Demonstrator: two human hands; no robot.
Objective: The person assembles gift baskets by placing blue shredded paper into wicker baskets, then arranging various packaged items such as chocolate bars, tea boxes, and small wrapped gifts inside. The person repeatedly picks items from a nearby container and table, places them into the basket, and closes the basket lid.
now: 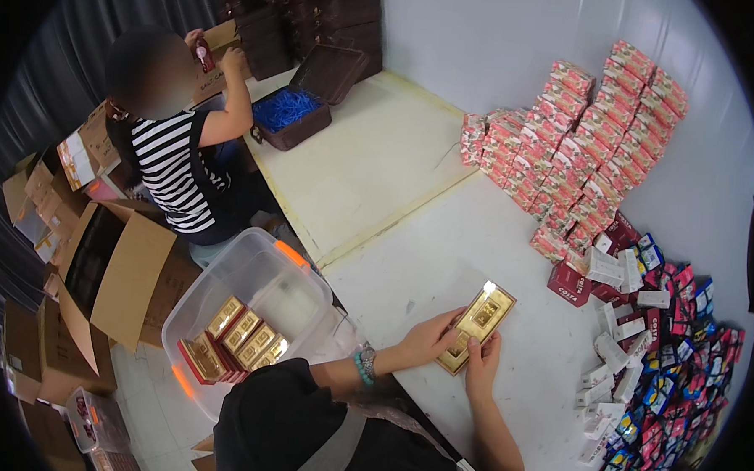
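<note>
Centrally, a shiny gold rectangular box [481, 318] slants above the white tabletop [383, 299], far end toward one o'clock. The left hand [430, 337] grips its edge at eight o'clock; the right hand [483, 371] holds it at five o'clock. A clear plastic bin [300, 293] of gold-faced boxes [241, 331] stands at nine o'clock.

Box [489, 308] in hands [430, 335], tub [290, 306] left, packets [673, 391] right

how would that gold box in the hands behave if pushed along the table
The gold box looks stiff: its edges run straight between the left hand and right hand. Its shiny face may be slippery. Being flat and rectangular, it would probably slide rather than roll.
</note>
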